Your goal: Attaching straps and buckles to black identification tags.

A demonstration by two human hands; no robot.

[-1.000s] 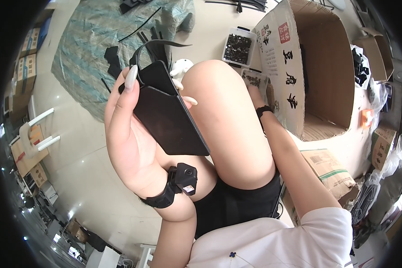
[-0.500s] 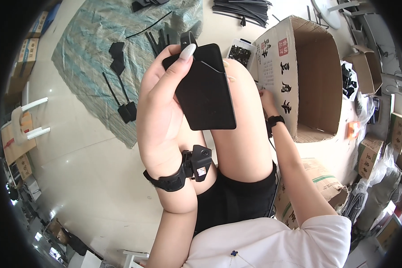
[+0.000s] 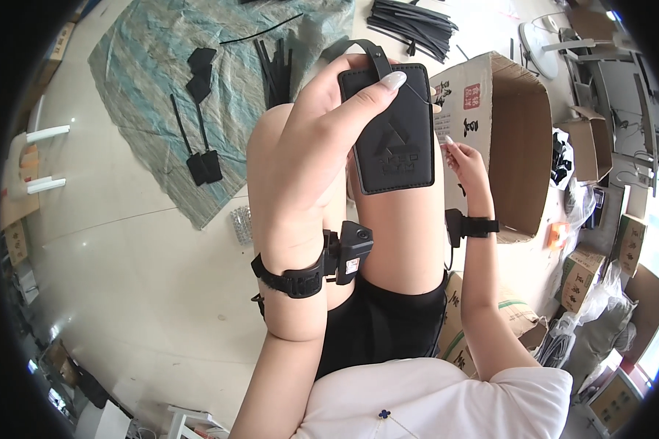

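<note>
My left hand (image 3: 326, 121) grips a black leather luggage tag (image 3: 394, 157) with a stitched edge and an embossed design, held over my knees. The thumb presses on its upper face, where a black strap (image 3: 377, 60) loops over the top edge. A thin slanted line crosses the tag's upper right. Beside the cardboard box, my right hand (image 3: 468, 167) is raised with thumb and forefinger pinched together. Whatever lies between those fingertips is too small to make out. Both wrists carry black straps with small devices.
A large open cardboard box (image 3: 523, 146) stands at my right. Ahead, a greenish woven sheet (image 3: 143, 80) bears more black tags (image 3: 203, 167) and strips (image 3: 274, 73). A bundle of black straps (image 3: 411, 29) lies on the floor, near a round white stand base (image 3: 542, 47).
The tag moved right and now shows a stitched, embossed face instead of a plain one. My right hand rose from low beside the box, fingers now in view. The small-parts tray is now hidden.
</note>
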